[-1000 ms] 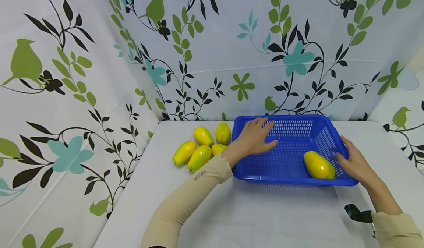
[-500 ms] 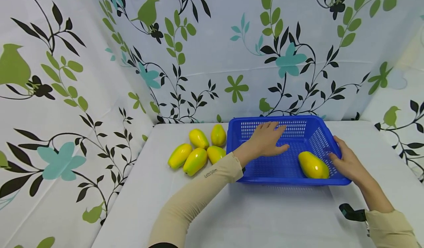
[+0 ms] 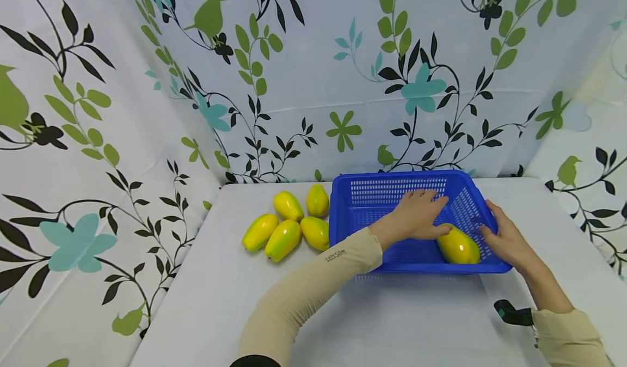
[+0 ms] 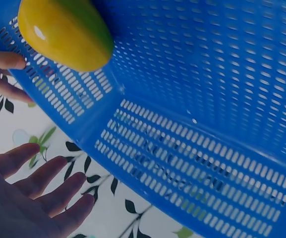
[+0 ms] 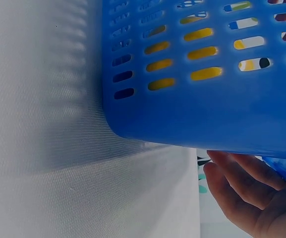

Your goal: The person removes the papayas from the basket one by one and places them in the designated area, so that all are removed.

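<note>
My left hand (image 3: 420, 213), fingers spread and straight, hovers over the blue plastic basket (image 3: 382, 175); nothing is in it. Its thumb overlaps the upper left of a glossy yellow mango (image 3: 459, 247) in the head view. That mango (image 4: 66, 34), greenish along one side, lies inside at the basket's right end. My right hand (image 3: 509, 239) holds the right rim, thumb on the inner side and fingers outside. In the right wrist view, the fingers of the right hand (image 5: 252, 191) curl at the rim, and yellow shows through the slots.
Several more yellow-green mangoes (image 3: 284, 240) lie in a group on the white-covered table (image 3: 196, 312), just left of the basket. A cloth printed with leaves and birds (image 3: 313, 56) hangs behind and along the left. A black device (image 3: 511, 312) sits at my right wrist.
My left hand has moved right across the basket, from near its left end to beside the mango. My right hand keeps its hold on the rim. The head view has shifted slightly.
</note>
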{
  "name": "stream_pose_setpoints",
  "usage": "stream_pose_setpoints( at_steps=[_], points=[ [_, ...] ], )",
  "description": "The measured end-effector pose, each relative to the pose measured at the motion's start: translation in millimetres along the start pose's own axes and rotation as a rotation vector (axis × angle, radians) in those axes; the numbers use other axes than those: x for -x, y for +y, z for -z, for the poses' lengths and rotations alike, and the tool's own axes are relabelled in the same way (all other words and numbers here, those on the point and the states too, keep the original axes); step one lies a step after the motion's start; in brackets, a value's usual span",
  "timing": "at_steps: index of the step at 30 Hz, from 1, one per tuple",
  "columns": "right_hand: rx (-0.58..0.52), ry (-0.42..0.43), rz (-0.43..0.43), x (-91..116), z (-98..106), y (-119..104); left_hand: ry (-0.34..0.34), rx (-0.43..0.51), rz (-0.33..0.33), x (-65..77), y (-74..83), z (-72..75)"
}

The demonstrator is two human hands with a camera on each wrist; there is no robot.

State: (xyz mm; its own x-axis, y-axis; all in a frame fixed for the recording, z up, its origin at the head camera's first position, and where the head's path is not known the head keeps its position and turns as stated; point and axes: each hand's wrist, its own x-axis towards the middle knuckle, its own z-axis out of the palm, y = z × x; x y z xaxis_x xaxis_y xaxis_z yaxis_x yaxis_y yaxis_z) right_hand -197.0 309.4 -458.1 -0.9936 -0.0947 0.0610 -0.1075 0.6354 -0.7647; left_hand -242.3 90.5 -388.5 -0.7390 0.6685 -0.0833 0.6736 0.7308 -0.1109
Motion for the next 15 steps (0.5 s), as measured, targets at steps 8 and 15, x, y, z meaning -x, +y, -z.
stream_pose_setpoints(
  at_steps=[8, 15],
  points=[
    [0.004, -0.012, -0.017, -1.1, -1.5, 1.4, -0.069, 0.017, 0.011, -11.9, 11.9, -3.4],
    [0.002, -0.008, 0.004, -1.5, 2.3, 2.3, -0.153, -0.007, 0.0, -24.8, 22.2, -8.1]
  ],
)
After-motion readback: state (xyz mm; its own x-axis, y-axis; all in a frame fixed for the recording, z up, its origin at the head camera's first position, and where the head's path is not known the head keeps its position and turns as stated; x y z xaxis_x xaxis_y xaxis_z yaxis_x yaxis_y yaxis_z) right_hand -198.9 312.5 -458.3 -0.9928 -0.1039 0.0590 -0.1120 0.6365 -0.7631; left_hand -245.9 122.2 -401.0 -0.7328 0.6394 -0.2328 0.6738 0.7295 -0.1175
